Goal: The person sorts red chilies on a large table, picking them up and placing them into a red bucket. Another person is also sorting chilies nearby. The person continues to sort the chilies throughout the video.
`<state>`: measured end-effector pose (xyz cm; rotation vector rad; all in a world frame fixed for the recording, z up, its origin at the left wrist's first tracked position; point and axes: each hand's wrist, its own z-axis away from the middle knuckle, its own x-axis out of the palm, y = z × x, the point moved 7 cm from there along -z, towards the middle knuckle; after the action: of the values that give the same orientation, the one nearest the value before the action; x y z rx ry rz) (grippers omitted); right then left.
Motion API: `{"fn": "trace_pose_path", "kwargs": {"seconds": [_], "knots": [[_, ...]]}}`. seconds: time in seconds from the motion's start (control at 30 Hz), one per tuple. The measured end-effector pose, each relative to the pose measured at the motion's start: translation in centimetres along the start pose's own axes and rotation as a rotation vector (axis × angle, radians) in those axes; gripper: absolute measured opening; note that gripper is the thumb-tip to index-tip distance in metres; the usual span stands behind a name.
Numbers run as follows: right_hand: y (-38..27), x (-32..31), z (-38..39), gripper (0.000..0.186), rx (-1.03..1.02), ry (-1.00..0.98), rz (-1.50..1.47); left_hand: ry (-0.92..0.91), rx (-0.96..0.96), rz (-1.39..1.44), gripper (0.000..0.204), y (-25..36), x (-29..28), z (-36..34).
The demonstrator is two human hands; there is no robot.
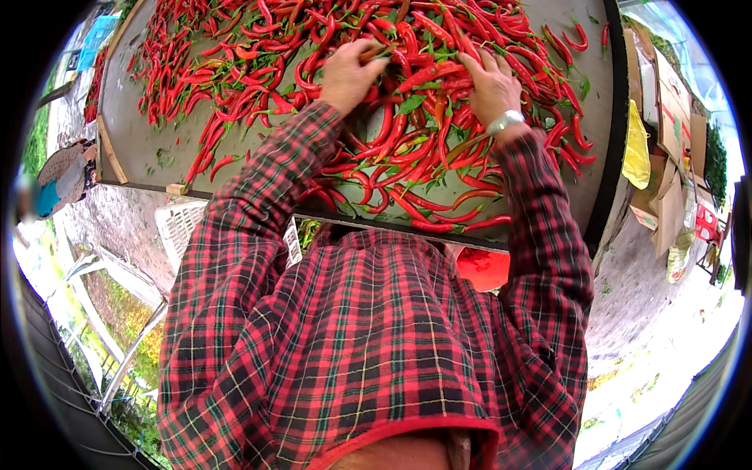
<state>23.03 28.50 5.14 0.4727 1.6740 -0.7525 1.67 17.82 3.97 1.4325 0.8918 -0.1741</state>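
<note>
Red chili peppers (423, 153) with green stems lie heaped over a wide grey table (564, 133) in front of me, with loose green leaves among them. At the far middle of the heap my left hand (350, 76) is closed, with a dark brownish-green chili pepper (378, 54) between its thumb and fingers. My right hand (493, 86) rests on the peppers to the right, its fingers stretched out and apart. It wears a wristwatch (505, 121). The fingertips of both hands are partly lost among the peppers.
A dark raised edge (616, 133) bounds the table on the right. White plastic crates (182, 227) and a red container (482, 269) stand below its near edge. Cardboard boxes (670, 117) and a yellow bag (636, 149) are at the right. Another person (59, 176) is at the far left.
</note>
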Motion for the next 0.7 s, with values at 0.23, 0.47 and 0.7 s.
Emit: {"fn": "trace_pose_path", "kwargs": {"seconds": [0.23, 0.47, 0.7], "knots": [[-0.8, 2.9, -0.5, 0.073, 0.0, -0.385, 0.063, -0.231, 0.184, -0.542, 0.062, 4.5, 6.7, -0.5], [5.1, -0.7, 5.4, 0.052, 0.192, -0.216, -0.536, -0.339, 0.186, -0.631, 0.036, 2.9, 6.0, 1.6], [9.1, -3.5, 11.7, 0.043, 0.566, 0.016, -1.516, -0.215, -0.478, 0.728, 0.036, -1.1, -3.4, 0.3]]}}
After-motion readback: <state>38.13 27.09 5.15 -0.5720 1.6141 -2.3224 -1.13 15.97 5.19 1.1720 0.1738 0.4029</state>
